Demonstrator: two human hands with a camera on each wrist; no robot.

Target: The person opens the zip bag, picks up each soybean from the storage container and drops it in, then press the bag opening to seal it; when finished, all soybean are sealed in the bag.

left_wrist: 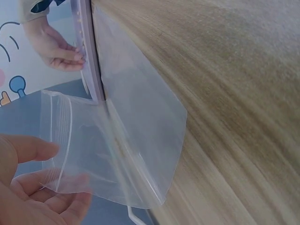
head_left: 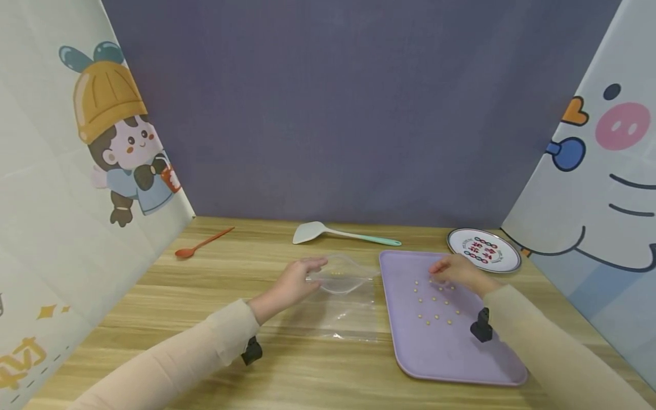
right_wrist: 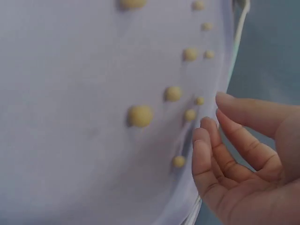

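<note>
My left hand (head_left: pixel 297 285) holds the left edge of a clear zip bag (head_left: pixel 351 313) at its mouth. In the left wrist view, the thumb lies by the zip strip and the fingers behind the film. The bag's mouth gapes, and a few pale yellow bits show through it. Over the far right part of a purple tray (head_left: pixel 415 353) is my right hand (head_left: pixel 461 272), its fingers loosely bent. Small round yellow beans (right_wrist: pixel 140 116), like soybeans, lie scattered on the tray near the fingertips. Nothing shows between thumb and fingers in the right wrist view.
A white spatula (head_left: pixel 310 232) with a mint handle lies behind the bag. At the far left is an orange-red spoon (head_left: pixel 185 252). A patterned plate (head_left: pixel 507 259) sits beyond the tray's far right corner. Printed cloth walls border the wooden table (head_left: pixel 169 319).
</note>
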